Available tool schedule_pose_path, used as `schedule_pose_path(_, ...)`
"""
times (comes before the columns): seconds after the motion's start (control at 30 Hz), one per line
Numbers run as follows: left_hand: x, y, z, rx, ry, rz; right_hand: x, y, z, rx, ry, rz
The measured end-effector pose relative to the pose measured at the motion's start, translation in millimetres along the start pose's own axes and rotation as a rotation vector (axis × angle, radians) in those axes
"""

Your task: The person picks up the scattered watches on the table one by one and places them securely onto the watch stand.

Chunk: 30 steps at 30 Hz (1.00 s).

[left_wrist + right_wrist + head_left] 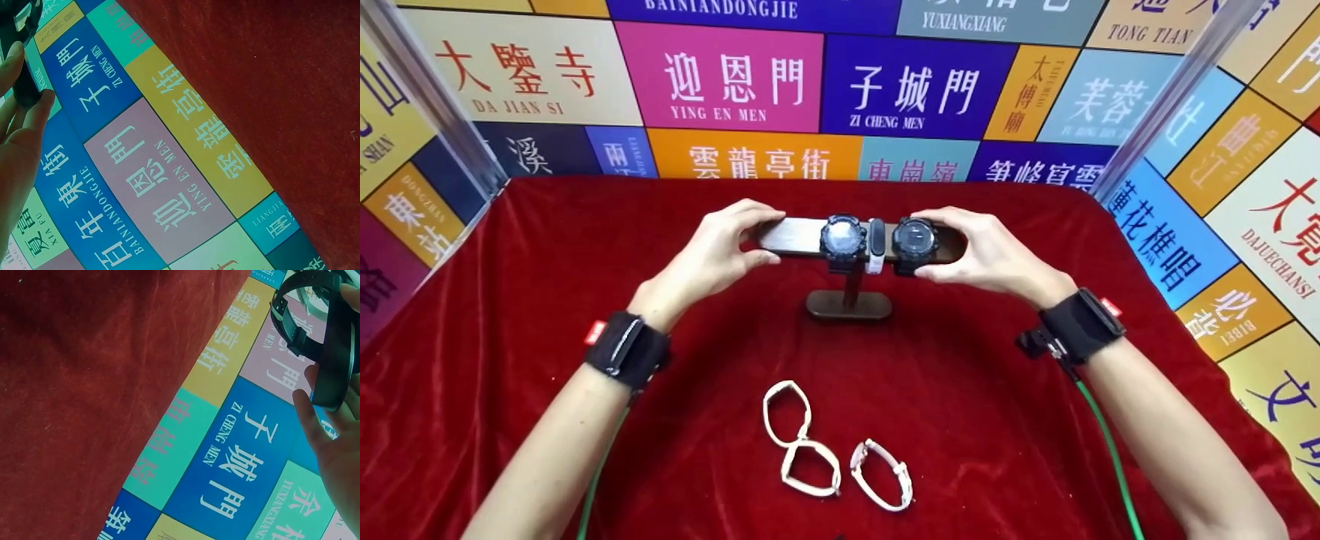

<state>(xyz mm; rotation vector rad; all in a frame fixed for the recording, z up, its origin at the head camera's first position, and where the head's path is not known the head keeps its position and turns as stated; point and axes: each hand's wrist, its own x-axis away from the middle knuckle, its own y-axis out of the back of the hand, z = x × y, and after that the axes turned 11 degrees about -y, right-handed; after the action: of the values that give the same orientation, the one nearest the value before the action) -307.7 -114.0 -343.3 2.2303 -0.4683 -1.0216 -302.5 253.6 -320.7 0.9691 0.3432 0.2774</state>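
Note:
A T-shaped watch stand has a long dark bar [796,235] on a short post over a rounded base [849,305]. My left hand [718,244] grips the bar's left end, thumb in front and fingers behind. At the other end my right hand [994,251] holds the bar the same way, close beside a black round watch [915,238]. Left of that watch sit a slim fitness band [877,237] with a white strap and another black watch [844,235]. In the right wrist view a black strap [292,323] loops around the bar [333,371].
Nearer to me on the red cloth [690,465] lie two cream looped straps [786,411] touching each other and a pale slim watch [883,480]. Printed panels [720,82] with Chinese characters rise behind and at the sides. Green cables [1110,450] run from both wristbands.

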Motion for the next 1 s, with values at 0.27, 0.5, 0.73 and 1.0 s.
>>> schedule_pose_path(0.27,0.2,-1.4,0.2,0.016,0.025,-0.002,-7.7,-5.1,8.0,0.003,0.016,0.014)
schedule_pose_path(0.5,0.6,-1.5,1.7,0.008,0.008,-0.012,-10.1,-7.0,9.2,0.005,0.013,0.01)
schedule_pose_path(0.73,-0.1,-0.5,-1.5,0.008,0.024,-0.003,-8.8,-7.5,8.0,0.005,0.007,0.016)
schedule_pose_path(1.0,4.0,-2.4,-2.9,-0.027,0.003,-0.014,-0.2,-7.6,13.4,0.006,0.034,0.012)
